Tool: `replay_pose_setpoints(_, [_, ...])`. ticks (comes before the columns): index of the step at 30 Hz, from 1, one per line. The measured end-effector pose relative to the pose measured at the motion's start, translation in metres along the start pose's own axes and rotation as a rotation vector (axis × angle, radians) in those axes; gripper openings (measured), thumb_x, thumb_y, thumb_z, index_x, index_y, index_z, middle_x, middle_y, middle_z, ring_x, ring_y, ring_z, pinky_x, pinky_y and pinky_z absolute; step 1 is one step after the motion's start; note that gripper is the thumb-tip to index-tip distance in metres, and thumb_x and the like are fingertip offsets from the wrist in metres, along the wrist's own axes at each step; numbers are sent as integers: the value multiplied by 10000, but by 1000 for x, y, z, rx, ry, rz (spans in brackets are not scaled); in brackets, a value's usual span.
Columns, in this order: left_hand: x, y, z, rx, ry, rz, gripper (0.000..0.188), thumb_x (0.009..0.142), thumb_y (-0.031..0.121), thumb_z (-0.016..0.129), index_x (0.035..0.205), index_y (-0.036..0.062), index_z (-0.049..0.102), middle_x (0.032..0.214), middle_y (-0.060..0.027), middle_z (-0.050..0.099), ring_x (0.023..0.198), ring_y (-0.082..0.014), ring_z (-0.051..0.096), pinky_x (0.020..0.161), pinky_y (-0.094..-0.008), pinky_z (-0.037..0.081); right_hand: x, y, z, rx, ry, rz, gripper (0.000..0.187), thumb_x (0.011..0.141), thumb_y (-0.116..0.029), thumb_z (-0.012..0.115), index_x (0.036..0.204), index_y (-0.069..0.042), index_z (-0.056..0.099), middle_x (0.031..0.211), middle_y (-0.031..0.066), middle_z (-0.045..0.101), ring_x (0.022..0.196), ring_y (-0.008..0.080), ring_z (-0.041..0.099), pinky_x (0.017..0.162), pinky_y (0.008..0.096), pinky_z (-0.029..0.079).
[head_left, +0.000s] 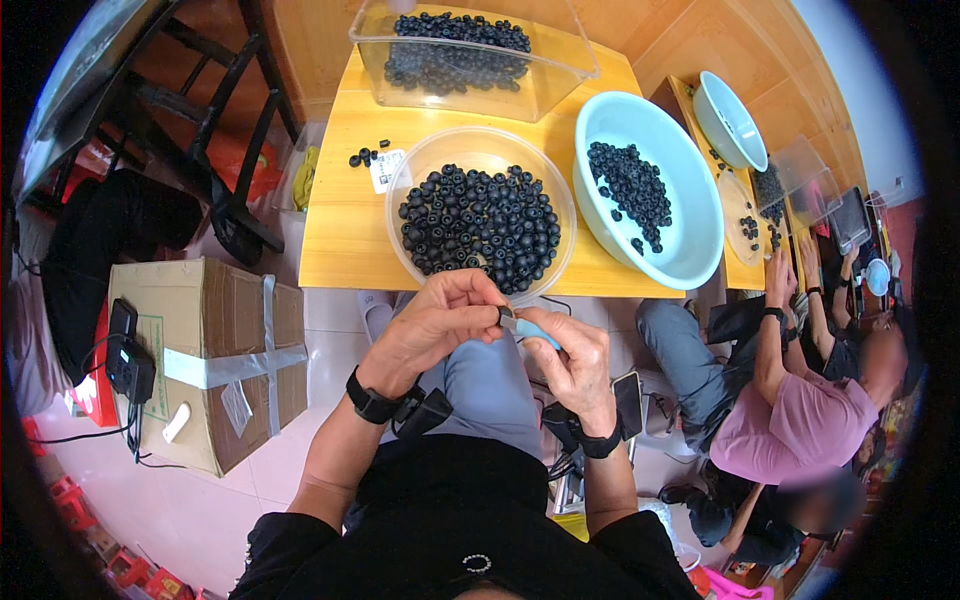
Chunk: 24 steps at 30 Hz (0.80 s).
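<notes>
My left hand (432, 322) pinches a small black ring-shaped part (507, 317) between thumb and fingers, just in front of the table edge. In my right hand (580, 362) is a small knife with a light-blue handle (540, 334). Its short metal blade touches or lies very close to the black part; I cannot tell which. Just beyond my hands, a round clear tub (566, 205) holds many similar black parts (480, 222). A pale-blue basin (688, 225) to its right contains more of them, and so does a clear rectangular bin (555, 80) behind.
Loose black parts (364, 157) and a white label (388, 172) lie on the yellow table (335, 225). A taped cardboard box (235, 340) stands left of my legs. To the right, a person in pink (800, 420) works beside others, near another blue basin (735, 135).
</notes>
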<state>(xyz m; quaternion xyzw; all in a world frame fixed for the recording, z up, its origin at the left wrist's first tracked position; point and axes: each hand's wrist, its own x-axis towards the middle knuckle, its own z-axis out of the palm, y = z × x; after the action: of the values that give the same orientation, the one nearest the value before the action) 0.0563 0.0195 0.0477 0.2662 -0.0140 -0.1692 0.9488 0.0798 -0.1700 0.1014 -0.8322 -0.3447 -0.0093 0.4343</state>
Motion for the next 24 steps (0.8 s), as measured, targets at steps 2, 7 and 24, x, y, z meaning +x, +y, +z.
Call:
replay_pose_setpoints(2, [-1, 1, 0, -13, -16, 5, 142, 797, 35, 664, 922, 24, 598, 848, -74, 641, 702, -123, 627, 648, -223, 519, 1, 0, -1, -12, -21, 15, 204, 812, -146, 638, 977, -27, 652, 713, 121, 633, 513, 211, 597, 480, 308, 456])
replay_pose_setpoints(7, [-11, 6, 17, -1, -165, 6, 149, 788, 37, 672, 917, 24, 598, 865, -92, 639, 718, -122, 619, 652, -231, 519, 6, 21, -5, -134, 179, 197, 212, 860, -148, 591, 989, 13, 639, 753, 170, 648, 639, 279, 640, 583, 344, 483])
replay_pose_setpoints(24, [-8, -1, 13, 5, 53, -22, 145, 805, -29, 607, 910, 44, 540, 915, -81, 622, 736, -109, 603, 650, -222, 510, 7, -21, -1, 278, 19, 276, 283, 696, -31, 729, 965, 2, 648, 648, -3, 556, 529, 29, 442, 471, 196, 358])
